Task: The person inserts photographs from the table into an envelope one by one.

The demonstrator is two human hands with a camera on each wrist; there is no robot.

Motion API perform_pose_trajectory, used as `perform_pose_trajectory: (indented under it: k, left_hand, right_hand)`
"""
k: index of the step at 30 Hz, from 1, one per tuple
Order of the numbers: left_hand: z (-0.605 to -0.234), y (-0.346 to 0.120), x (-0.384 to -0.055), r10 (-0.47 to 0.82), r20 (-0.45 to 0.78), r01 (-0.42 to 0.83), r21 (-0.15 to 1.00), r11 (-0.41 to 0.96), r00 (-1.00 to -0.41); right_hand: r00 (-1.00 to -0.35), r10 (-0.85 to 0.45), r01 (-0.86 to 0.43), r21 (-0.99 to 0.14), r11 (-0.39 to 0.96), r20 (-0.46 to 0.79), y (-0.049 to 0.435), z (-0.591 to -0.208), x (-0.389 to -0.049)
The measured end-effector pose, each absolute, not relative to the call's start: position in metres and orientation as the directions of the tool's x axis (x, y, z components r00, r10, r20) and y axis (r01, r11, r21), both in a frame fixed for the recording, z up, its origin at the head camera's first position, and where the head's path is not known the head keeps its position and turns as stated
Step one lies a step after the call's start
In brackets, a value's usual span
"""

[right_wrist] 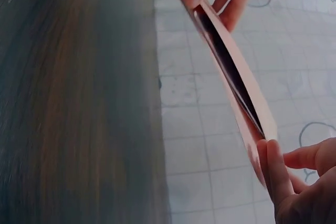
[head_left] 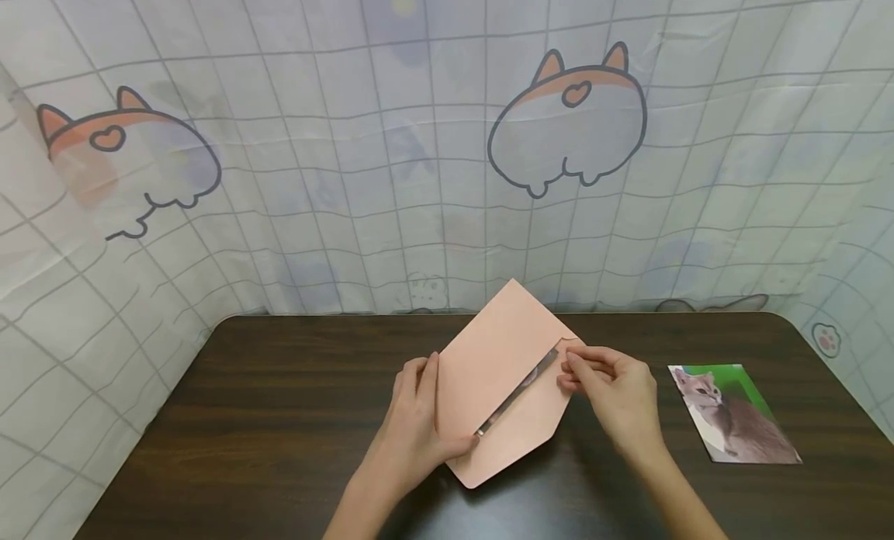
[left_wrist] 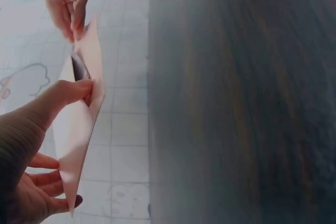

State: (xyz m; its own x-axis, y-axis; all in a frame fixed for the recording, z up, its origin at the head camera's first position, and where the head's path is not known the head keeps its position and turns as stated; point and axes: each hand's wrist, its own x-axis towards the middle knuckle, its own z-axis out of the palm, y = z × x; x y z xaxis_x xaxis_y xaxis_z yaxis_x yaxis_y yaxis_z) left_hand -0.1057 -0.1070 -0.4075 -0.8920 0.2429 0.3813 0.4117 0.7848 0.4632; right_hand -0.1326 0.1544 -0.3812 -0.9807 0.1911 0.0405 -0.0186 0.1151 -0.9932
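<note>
A pink paper envelope (head_left: 492, 361) is held up at a slant above the table in the head view, its flap side facing up. My left hand (head_left: 412, 427) grips its left side, thumb at the lower end of the opening. At the opening's upper right end, my right hand (head_left: 618, 400) pinches the envelope's edge between thumb and fingers. Inside the parted opening shows the dark strip of a picture card (head_left: 531, 379); most of it is hidden in the envelope. The right wrist view shows the same card (right_wrist: 231, 72) lying along the gap.
On the dark wooden table (head_left: 279, 416), right of the right hand, lies a photo (head_left: 740, 420) of a grey cat on a green background. A white gridded curtain (head_left: 335, 136) with cartoon animal prints hangs behind the table and along its sides.
</note>
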Motion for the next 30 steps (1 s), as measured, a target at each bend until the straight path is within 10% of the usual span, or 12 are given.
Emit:
perform_pose_trajectory:
  k: [30]
  left_hand:
    - [-0.412,-0.118,-0.103,0.241,0.361,0.413,0.544,0.730,-0.901]
  right_hand:
    - [-0.913,0.183,-0.159,-0.732,0.663,0.364,0.241,-0.409,-0.140]
